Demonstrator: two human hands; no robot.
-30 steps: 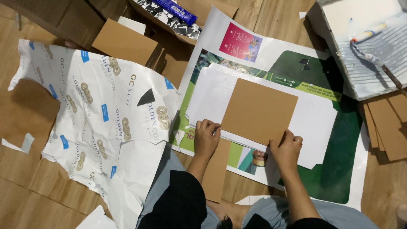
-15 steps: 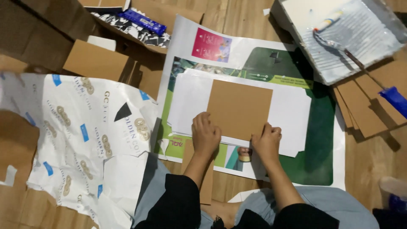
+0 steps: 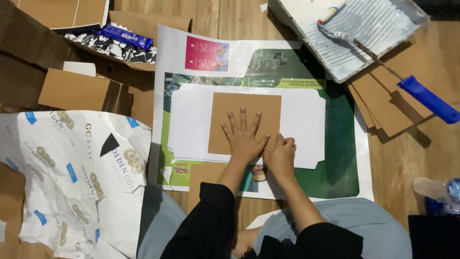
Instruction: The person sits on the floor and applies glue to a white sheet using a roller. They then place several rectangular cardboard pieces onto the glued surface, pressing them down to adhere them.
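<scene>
Brown cardboard panel [image 3: 242, 120], centred on white sheet [image 3: 306, 124], judged light, stiff, w/ edges best for pickup; left hand [image 3: 244, 139] lies flat, fingers spread, grasping nothing; right hand [image 3: 280, 156] curled at panel's lower-right corner, pressing, not gripping.

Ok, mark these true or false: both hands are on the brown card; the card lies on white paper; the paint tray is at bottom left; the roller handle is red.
Both hands, left hand and right hand, rest on the brown card: true.
The card lies on white paper: true.
The paint tray is at bottom left: false, it is at top right.
The roller handle is red: false, it is blue.
</scene>
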